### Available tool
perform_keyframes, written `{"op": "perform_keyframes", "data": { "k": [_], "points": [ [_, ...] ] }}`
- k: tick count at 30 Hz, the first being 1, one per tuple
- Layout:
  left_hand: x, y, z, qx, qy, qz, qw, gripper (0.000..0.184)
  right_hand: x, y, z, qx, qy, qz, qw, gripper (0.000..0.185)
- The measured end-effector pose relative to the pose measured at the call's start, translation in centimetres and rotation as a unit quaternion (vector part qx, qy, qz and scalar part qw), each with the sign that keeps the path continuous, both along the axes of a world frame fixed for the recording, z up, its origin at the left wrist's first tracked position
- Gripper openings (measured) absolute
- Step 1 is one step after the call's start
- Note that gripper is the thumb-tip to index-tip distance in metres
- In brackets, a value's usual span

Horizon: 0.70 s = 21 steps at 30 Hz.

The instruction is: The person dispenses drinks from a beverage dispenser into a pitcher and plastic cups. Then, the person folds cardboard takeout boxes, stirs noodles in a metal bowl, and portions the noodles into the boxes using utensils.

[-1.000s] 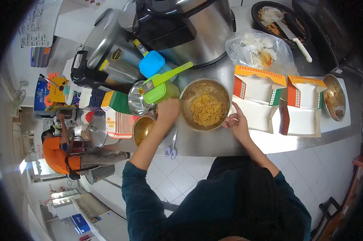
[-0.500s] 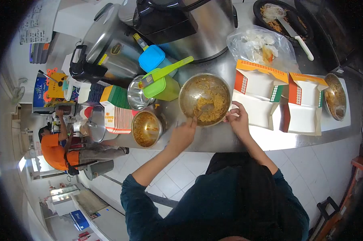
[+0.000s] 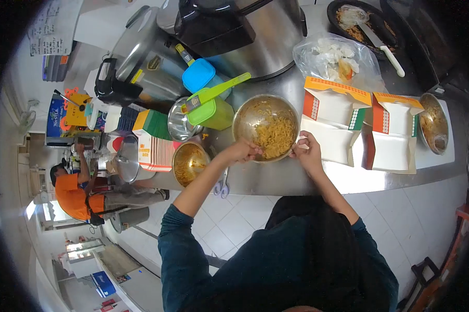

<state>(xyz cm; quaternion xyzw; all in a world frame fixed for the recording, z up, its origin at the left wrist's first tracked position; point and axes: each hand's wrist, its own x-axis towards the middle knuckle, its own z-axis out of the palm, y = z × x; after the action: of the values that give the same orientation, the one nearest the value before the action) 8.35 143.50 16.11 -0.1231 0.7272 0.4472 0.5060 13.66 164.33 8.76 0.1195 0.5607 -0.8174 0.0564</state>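
A steel mixing bowl [image 3: 245, 115] of seasoned noodles [image 3: 275, 136] stands on the counter in front of me. My left hand [image 3: 243, 150] is closed at the bowl's near left rim, around the handle of a utensil whose end is hidden in this frame. On the opposite side, my right hand [image 3: 307, 149] pinches the rim between thumb and fingers. A second steel bowl [image 3: 190, 162], smeared with orange sauce, is left of my left hand. Lilac-handled scissors [image 3: 222, 188] lie at the counter's front edge. Two unfolded cardboard food boxes [image 3: 328, 139] [image 3: 395, 148] sit right of my right hand.
Green [image 3: 218, 114] and blue [image 3: 202, 75] lidded containers stand behind the bowls, near large steel cookers [image 3: 265, 41]. A plastic bag [image 3: 334, 58] and a white-handled knife [image 3: 393, 61] are at the back right. Another noodle bowl [image 3: 433, 125] is far right. A person in orange [image 3: 73, 195] works at left.
My left hand has turned and shifted slightly up at the bowl's rim, and the utensil end seen among the noodles is now hidden. The scissors show more clearly. My right hand stays on the rim.
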Motion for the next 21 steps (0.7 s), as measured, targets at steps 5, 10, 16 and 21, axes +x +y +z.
{"op": "perform_keyframes", "data": {
  "k": [5,10,16,21],
  "points": [
    [-0.2,1.3,-0.5,0.088,-0.090,0.116,0.985,0.021,0.1,0.4,0.8,0.008,-0.021,0.013,1.000,0.035],
    [2.0,1.0,-1.6,0.094,0.005,0.118,0.989,0.020,0.1,0.4,0.3,-0.006,-0.002,0.015,1.000,0.037],
    [7.8,4.4,0.1,-0.280,0.544,-0.272,0.742,0.017,0.1,0.0,0.4,-0.049,-0.010,-0.010,0.999,0.036],
    [9.8,8.2,1.2,-0.398,0.535,-0.356,0.655,0.014,-0.1,-0.6,0.8,-0.041,-0.034,-0.016,0.998,0.031]
  ]
}}
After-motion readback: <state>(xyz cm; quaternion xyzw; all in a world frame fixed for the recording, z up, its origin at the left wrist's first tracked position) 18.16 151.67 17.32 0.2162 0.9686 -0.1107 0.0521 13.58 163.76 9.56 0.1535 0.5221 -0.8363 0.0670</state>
